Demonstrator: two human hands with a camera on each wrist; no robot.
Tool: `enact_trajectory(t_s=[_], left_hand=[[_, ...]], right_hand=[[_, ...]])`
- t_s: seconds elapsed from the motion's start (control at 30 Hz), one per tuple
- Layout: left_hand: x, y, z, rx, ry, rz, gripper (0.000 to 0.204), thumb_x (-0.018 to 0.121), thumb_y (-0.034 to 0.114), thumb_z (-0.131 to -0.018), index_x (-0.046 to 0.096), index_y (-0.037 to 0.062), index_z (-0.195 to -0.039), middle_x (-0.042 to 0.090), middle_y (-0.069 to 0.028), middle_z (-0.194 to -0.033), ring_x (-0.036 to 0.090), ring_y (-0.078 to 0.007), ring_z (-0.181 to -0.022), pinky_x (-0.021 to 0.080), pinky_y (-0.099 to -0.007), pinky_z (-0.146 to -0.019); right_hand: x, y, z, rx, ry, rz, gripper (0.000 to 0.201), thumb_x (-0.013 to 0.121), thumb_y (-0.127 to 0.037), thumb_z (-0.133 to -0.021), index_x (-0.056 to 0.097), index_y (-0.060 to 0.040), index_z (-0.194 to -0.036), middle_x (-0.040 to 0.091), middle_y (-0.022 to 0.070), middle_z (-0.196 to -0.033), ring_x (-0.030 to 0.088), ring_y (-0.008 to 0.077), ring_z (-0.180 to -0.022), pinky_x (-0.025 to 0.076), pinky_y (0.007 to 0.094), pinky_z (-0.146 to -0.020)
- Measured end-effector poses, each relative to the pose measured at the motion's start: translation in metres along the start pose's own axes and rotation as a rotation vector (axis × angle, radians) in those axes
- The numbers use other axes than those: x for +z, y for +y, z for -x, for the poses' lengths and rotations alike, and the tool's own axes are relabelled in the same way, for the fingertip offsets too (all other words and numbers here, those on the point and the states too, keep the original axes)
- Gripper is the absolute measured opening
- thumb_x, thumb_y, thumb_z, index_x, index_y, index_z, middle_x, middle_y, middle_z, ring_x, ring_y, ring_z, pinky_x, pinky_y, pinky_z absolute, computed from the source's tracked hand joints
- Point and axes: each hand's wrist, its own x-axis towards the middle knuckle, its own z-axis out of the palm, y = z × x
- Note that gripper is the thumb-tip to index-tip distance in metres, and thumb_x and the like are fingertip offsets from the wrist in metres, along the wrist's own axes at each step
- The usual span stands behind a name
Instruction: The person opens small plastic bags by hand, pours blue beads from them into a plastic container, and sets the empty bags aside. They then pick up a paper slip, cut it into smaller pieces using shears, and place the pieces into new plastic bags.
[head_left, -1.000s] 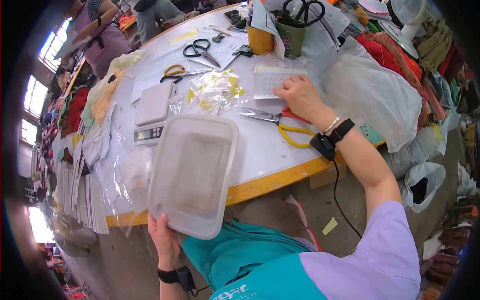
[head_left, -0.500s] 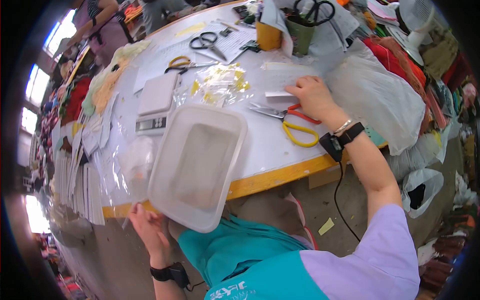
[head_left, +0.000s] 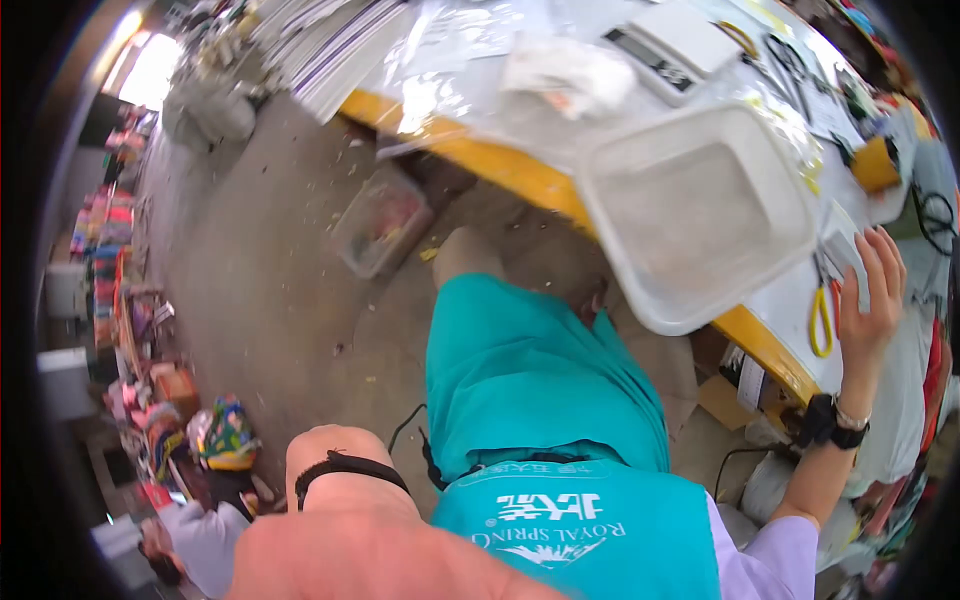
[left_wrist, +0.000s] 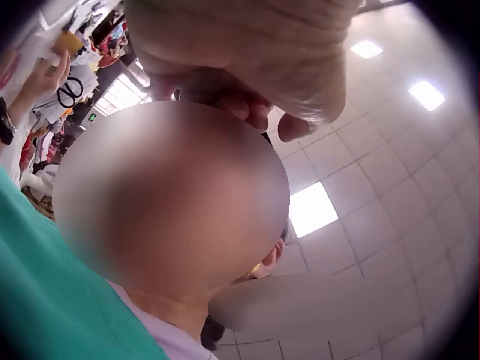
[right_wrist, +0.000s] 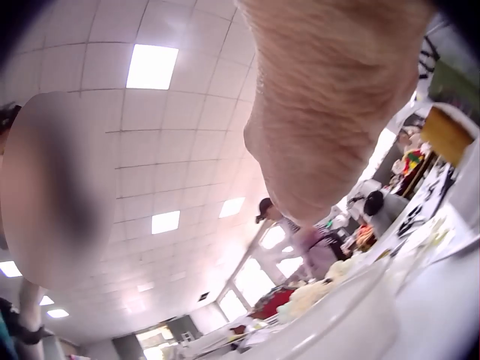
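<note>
My left hand (head_left: 390, 560) is raised close to the head camera and looms blurred at the bottom of the head view. In the left wrist view its fingertips (left_wrist: 259, 115) show bent beside the blurred-out head; what they touch is hidden, so I cannot tell whether they grip anything. My right hand (head_left: 872, 290) lies at the table's right side with fingers extended over a white paper pad (head_left: 845, 252). Scissors (head_left: 822, 315) with yellow and red handles lie just left of it. A translucent plastic bin (head_left: 700, 205) tilts over the table's front edge.
Behind the bin are a digital scale (head_left: 680, 50) and a crumpled white bag (head_left: 570, 78). More scissors (head_left: 790, 70) lie farther back. Paper strips (head_left: 330, 50) overhang the table's left end. A tub (head_left: 383, 220) stands on the floor. Another person (head_left: 205, 545) is at lower left.
The left hand has left the bin's lower edge and come up to the head. The head view has swung left and down. The right hand stays by the paper pad, its fingers now straighter.
</note>
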Motion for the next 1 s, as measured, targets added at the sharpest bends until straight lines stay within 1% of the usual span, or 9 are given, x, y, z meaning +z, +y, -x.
enact_trajectory(t_s=[0.07,0.13,0.3,0.37,0.4,0.57,0.67,0.9,1.0], left_hand=[[0.015,0.011,0.023,0.092,0.087,-0.025,0.048,0.053,0.023,-0.105,0.040,0.0151,-0.059,0.036,0.0019,-0.058,0.041,-0.0154,-0.049,0.046,-0.0686,-0.103],[0.027,0.028,0.046,0.116,0.187,-0.045,0.047,0.053,0.020,-0.104,0.041,0.0149,-0.059,0.036,0.0015,-0.059,0.042,-0.0154,-0.049,0.047,-0.0691,-0.101],[0.052,0.057,0.095,0.281,0.454,-0.048,0.045,0.052,0.018,-0.104,0.044,0.0137,-0.060,0.037,0.0003,-0.059,0.042,-0.0169,-0.049,0.049,-0.0680,-0.098],[0.048,0.069,0.109,0.353,0.466,-0.045,0.045,0.053,0.016,-0.103,0.044,0.0131,-0.060,0.036,-0.0001,-0.059,0.042,-0.0177,-0.049,0.051,-0.0657,-0.097],[0.035,0.076,0.118,0.366,0.386,-0.046,0.044,0.053,0.016,-0.103,0.044,0.0129,-0.060,0.036,-0.0004,-0.059,0.042,-0.0180,-0.049,0.052,-0.0639,-0.096],[0.013,0.102,0.143,0.541,0.314,-0.174,0.042,0.050,0.006,-0.099,0.042,0.0129,-0.058,0.035,-0.0011,-0.060,0.041,-0.0188,-0.048,0.057,-0.0524,-0.087],[-0.003,0.114,0.163,0.627,0.282,-0.278,0.040,0.048,0.001,-0.095,0.041,0.0132,-0.057,0.034,-0.0015,-0.060,0.041,-0.0189,-0.048,0.058,-0.0478,-0.083],[-0.027,0.166,0.210,0.591,0.479,-0.228,0.039,0.049,0.001,-0.093,0.041,0.0135,-0.057,0.037,-0.0025,-0.061,0.044,-0.0185,-0.049,0.058,-0.0438,-0.082],[-0.062,0.177,0.233,0.670,0.424,-0.381,0.037,0.051,0.003,-0.092,0.043,0.0148,-0.058,0.038,-0.0024,-0.061,0.044,-0.0192,-0.049,0.058,-0.0433,-0.081]], right_hand=[[-0.005,-0.042,-0.022,-0.091,-0.019,-0.053,0.037,0.063,0.008,-0.086,0.069,-0.0010,-0.122,0.065,0.0154,-0.130,0.058,0.0349,-0.130,0.047,0.0430,-0.106],[-0.011,-0.081,-0.044,-0.180,-0.048,-0.107,0.037,0.063,0.009,-0.086,0.069,-0.0009,-0.122,0.065,0.0157,-0.129,0.057,0.0363,-0.130,0.048,0.0439,-0.106],[-0.026,-0.179,-0.096,-0.429,-0.135,-0.180,0.035,0.063,0.007,-0.082,0.070,-0.0016,-0.116,0.066,0.0169,-0.124,0.059,0.0410,-0.125,0.046,0.0551,-0.106],[-0.029,-0.211,-0.120,-0.542,-0.198,-0.227,0.035,0.064,0.007,-0.081,0.070,-0.0015,-0.114,0.067,0.0168,-0.122,0.060,0.0405,-0.123,0.047,0.0559,-0.106],[-0.033,-0.227,-0.131,-0.596,-0.234,-0.249,0.034,0.064,0.007,-0.080,0.069,-0.0015,-0.114,0.067,0.0168,-0.121,0.061,0.0403,-0.121,0.047,0.0563,-0.105],[-0.023,-0.302,-0.183,-0.819,-0.257,-0.293,0.024,0.071,-0.005,-0.080,0.070,-0.0004,-0.103,0.070,0.0147,-0.107,0.066,0.0371,-0.109,0.052,0.0579,-0.098],[0.001,-0.345,-0.205,-0.942,-0.289,-0.414,0.025,0.070,-0.001,-0.077,0.069,0.0007,-0.102,0.070,0.0147,-0.104,0.067,0.0373,-0.107,0.050,0.0587,-0.100],[0.069,-0.440,-0.228,-1.102,-0.438,-0.596,0.023,0.072,-0.008,-0.068,0.071,0.0001,-0.090,0.069,0.0117,-0.094,0.068,0.0285,-0.098,0.053,0.0515,-0.093],[0.111,-0.469,-0.224,-1.116,-0.526,-0.657,0.021,0.070,-0.010,-0.070,0.069,0.0001,-0.088,0.068,0.0109,-0.091,0.067,0.0274,-0.098,0.053,0.0492,-0.093]])
